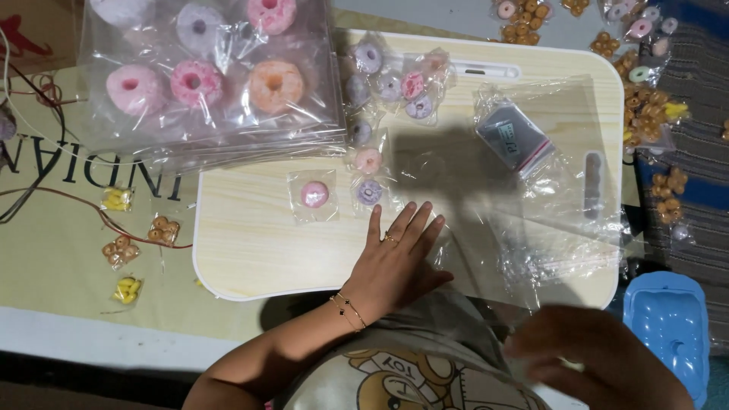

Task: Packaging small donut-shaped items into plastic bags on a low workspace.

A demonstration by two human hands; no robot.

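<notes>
Two hands are at work over the pale wood-grain lap tray (pixel 250 250). Far left of the frame, little packets of orange and yellow beads (pixel 120 250) lie on the cloth. Upper left, a glossy stack of bagged doughnut-shaped pieces (pixel 205 76), pink and orange, looks soft and matte under crinkly film. Centre frame, the left hand (pixel 395 262) lies flat, fingers spread apart, pressing the near edge of a clear plastic sheet (pixel 547 220) onto the tray, just below a small bagged pink ring (pixel 314 194). Best to keep that palm firm so the slippery film can't skid. Lower right, the right hand (pixel 585 357) is blurred; whether it pinches the film, I can't tell. A blue plastic box (pixel 672 323) sits at the right edge.
</notes>
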